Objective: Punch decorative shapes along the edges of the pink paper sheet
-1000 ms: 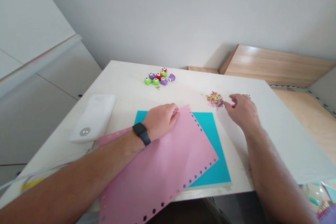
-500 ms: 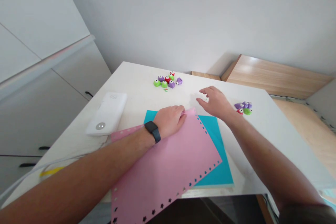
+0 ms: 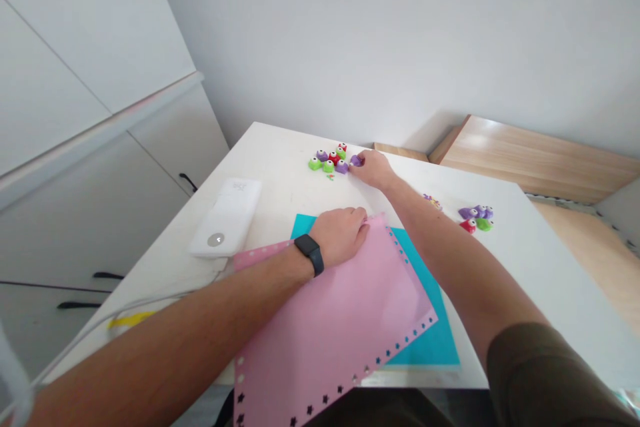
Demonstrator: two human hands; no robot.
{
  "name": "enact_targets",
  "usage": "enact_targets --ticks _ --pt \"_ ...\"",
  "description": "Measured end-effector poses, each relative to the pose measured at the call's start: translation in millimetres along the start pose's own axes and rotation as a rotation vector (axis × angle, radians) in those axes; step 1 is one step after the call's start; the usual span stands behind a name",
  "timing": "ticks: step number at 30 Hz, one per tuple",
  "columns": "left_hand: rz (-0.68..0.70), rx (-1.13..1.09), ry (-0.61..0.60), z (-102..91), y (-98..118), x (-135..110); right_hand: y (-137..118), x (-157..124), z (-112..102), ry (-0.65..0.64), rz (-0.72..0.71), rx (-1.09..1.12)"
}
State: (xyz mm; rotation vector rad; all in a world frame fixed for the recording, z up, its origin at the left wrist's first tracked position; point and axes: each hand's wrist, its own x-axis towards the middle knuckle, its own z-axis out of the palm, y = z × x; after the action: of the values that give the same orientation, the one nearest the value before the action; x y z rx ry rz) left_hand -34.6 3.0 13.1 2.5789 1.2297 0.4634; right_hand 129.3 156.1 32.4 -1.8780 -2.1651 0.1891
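Note:
My left hand [image 3: 341,235], with a dark watch on the wrist, has its fingers closed on the top edge of a pink paper sheet [image 3: 340,320]. Small star and other shapes are punched along the sheet's edges. Beneath it lies a blue sheet [image 3: 425,343], partly covered. My right hand [image 3: 373,169] reaches to the back of the table, fingers closed round a small purple paper punch [image 3: 356,161]. Just left of it sits a cluster of red, green and purple paper punches [image 3: 329,165] with white buttons.
More paper punches [image 3: 483,212] stand at the right of the white table [image 3: 280,187], near small coloured paper cutouts [image 3: 431,201]. At the left lie a white power bank [image 3: 227,217] with a cable [image 3: 170,296] and something yellow [image 3: 131,319]. A wooden board [image 3: 540,153] stands behind.
My right hand has moved forward and left from above the table onto the lone purple paper punch. My left hand keeps hold of the pink sheet. The view has shifted slightly.

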Motion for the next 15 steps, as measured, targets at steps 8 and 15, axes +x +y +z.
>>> enact_targets --ticks 8,15 --pt "0.002 0.007 0.004 -0.8 0 0 10 -40 -16 0.107 0.033 0.158" --pt "-0.007 0.011 0.020 1.4 0 1 31 -135 -53 0.130 0.002 0.452"
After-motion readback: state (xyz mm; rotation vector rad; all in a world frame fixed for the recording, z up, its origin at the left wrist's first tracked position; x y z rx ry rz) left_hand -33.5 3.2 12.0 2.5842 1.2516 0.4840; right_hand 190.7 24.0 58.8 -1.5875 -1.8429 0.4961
